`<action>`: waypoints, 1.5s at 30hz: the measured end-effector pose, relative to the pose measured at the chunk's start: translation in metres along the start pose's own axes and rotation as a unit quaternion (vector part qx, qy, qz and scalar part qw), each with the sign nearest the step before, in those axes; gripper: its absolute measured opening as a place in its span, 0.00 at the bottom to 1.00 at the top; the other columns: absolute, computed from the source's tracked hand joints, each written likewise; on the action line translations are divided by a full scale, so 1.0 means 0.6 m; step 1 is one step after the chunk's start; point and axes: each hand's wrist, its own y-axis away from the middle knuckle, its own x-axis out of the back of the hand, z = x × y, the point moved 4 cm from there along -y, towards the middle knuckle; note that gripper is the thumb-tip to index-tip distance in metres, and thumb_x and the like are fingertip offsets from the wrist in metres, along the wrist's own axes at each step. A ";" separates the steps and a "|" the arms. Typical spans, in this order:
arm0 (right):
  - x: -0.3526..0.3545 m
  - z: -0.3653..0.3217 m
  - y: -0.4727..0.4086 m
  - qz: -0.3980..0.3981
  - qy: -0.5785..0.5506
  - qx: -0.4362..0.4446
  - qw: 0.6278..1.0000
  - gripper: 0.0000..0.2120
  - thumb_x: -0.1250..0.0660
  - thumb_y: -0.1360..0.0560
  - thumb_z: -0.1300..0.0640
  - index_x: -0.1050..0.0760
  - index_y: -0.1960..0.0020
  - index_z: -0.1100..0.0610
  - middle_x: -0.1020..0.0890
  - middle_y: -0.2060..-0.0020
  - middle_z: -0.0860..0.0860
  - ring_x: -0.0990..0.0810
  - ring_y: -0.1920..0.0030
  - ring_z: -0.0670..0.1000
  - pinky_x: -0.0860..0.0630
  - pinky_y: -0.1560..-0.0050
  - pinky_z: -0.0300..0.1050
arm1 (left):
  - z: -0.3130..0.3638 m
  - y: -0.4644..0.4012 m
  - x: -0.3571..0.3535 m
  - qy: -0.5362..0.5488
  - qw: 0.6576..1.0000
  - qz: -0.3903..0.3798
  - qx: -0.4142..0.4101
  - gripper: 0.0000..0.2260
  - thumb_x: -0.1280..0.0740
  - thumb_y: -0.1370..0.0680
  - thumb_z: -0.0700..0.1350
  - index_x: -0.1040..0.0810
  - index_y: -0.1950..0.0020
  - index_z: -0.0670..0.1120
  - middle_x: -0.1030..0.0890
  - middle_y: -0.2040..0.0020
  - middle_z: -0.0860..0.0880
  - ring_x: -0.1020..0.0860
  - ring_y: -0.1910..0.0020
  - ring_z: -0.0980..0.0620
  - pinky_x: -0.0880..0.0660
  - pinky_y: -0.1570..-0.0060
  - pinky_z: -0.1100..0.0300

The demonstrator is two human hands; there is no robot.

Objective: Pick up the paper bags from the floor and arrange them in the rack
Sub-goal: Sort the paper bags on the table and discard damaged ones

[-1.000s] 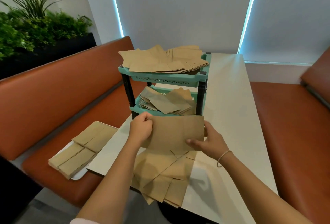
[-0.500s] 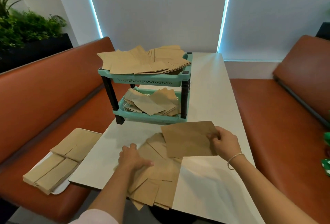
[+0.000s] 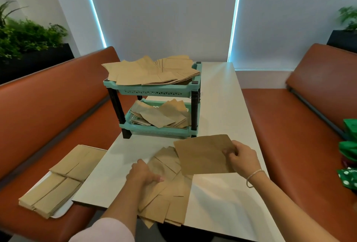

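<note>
A two-tier teal rack (image 3: pixel 154 92) stands on the white table (image 3: pixel 222 106), with brown paper bags heaped on its top shelf (image 3: pixel 152 71) and more in its lower shelf (image 3: pixel 160 116). My right hand (image 3: pixel 242 157) pinches the right edge of one flat brown bag (image 3: pixel 202 154), held just above the table in front of the rack. My left hand (image 3: pixel 144 174) rests on a loose pile of bags (image 3: pixel 168 193) at the table's near edge, fingers curled onto the top one.
A white tray with stacked bags (image 3: pixel 56 182) lies on the left orange bench (image 3: pixel 38 116). Green spotted items (image 3: pixel 347 164) sit on the right bench. Planters stand behind both benches. Bare tabletop lies right of the rack.
My left hand let go of the lifted bag and dropped onto the pile. My right hand carried the single bag to the right. The view swung rightward.
</note>
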 end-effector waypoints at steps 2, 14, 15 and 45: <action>0.000 0.005 0.007 -0.003 0.004 -0.003 1.000 0.07 0.40 0.23 0.61 0.25 0.54 0.54 0.22 0.62 0.50 0.26 0.60 0.52 0.34 0.66 0.37 | -0.001 0.000 -0.001 -0.033 0.999 0.002 -0.002 0.45 0.24 0.38 0.62 0.37 0.31 0.43 0.28 0.34 0.44 0.29 0.35 0.45 0.30 0.41 0.53; 0.039 0.019 0.033 -0.016 -0.039 -0.038 0.998 0.05 0.38 0.25 0.60 0.24 0.56 0.54 0.21 0.63 0.49 0.24 0.58 0.52 0.29 0.61 0.40 | 0.039 0.028 0.065 0.104 0.987 0.090 -0.078 0.05 0.31 0.30 0.44 0.26 0.64 0.48 0.23 0.61 0.49 0.26 0.58 0.49 0.28 0.54 0.55; 0.040 0.017 0.034 -0.027 -0.055 -0.044 0.997 0.05 0.38 0.25 0.60 0.23 0.54 0.54 0.19 0.59 0.50 0.22 0.55 0.52 0.26 0.56 0.42 | 0.050 0.034 0.078 0.119 0.985 0.064 -0.107 0.06 0.31 0.30 0.42 0.27 0.64 0.48 0.23 0.62 0.49 0.25 0.60 0.50 0.27 0.56 0.55; 0.272 0.291 0.074 0.128 0.072 -0.184 0.972 0.20 0.45 0.25 0.64 0.25 0.38 0.50 0.20 0.44 0.57 0.24 0.43 0.60 0.28 0.46 0.48 | 0.434 0.269 -0.141 0.261 0.920 -0.001 -0.293 0.07 0.36 0.21 0.43 0.26 0.44 0.48 0.24 0.50 0.53 0.27 0.52 0.55 0.33 0.53 0.65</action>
